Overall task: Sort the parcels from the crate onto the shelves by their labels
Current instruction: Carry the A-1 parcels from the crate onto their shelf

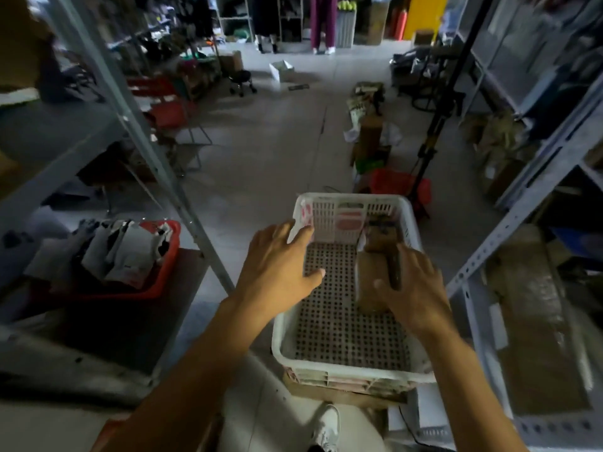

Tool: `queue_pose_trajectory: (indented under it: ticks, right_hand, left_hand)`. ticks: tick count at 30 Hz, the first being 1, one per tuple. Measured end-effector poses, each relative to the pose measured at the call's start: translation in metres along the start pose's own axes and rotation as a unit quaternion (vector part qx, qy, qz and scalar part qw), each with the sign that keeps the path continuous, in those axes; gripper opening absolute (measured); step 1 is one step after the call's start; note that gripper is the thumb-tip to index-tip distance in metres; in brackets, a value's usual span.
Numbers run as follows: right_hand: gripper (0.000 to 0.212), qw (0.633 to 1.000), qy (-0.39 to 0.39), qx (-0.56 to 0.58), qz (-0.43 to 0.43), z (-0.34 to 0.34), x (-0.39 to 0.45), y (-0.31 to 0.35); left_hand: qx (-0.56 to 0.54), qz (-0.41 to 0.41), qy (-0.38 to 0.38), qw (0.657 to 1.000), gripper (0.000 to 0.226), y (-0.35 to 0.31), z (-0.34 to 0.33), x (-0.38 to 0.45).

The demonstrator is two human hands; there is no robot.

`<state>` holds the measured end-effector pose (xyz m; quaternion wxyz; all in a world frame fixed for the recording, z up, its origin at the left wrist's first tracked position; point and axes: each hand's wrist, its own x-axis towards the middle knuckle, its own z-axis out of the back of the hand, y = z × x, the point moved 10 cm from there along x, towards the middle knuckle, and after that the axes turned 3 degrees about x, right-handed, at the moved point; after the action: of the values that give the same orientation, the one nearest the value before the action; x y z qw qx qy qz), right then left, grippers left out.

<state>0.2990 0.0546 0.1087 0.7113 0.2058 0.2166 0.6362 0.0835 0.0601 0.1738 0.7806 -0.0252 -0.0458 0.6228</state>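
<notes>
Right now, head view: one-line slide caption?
Both hands reach into white crate; right hand on brown parcel, left hand open.

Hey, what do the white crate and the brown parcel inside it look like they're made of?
White crate: likely moulded plastic, matte; slotted walls and a perforated floor suggest it. Brown parcel: probably cardboard or kraft paper, dull tan surface; dim light and blur leave that uncertain.

Both arms extended; left grip (280,265) spread, right grip (412,288) (seemingly) relaxed.
</notes>
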Motion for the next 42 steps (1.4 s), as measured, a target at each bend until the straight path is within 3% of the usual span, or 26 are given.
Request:
queue_pose_trajectory:
  ticks: [6,9,14,20,27,36,42]
  right_hand:
    - [0.078,0.997,0.004,0.026,-0.066,-0.013,0.055,-0.044]
    - [0.077,0.995,0.009,0.023,-0.094,-0.026,0.075,-0.066]
    - [0.079,0.989,0.034,0.044,-0.138,-0.059,0.104,-0.114]
    - [0.082,0.971,0.090,0.043,-0.219,-0.142,0.133,-0.178]
    - [0.082,0.950,0.168,-0.076,-0.253,-0.262,0.196,-0.229]
    - [0.122,0.905,0.130,-0.167,-0.370,-0.349,0.221,-0.289]
    - [0.141,0.894,0.111,-0.041,-0.431,-0.348,0.218,-0.296]
  left_hand:
    - [-0.014,-0.045,0.049,0.998,0.074,-0.018,-0.049,0.071]
    - [-0.030,-0.066,0.082,0.994,0.073,-0.025,-0.082,0.098]
    - [-0.062,-0.075,0.197,0.976,0.075,-0.029,-0.161,0.141]
    - [-0.084,-0.103,0.289,0.948,0.073,-0.031,-0.274,0.201]
    - [-0.081,-0.102,0.364,0.922,0.072,-0.019,-0.403,0.252]
    - [-0.052,-0.120,0.430,0.894,0.074,-0.014,-0.512,0.278]
    - [-0.095,-0.077,0.443,0.888,0.075,0.005,-0.508,0.276]
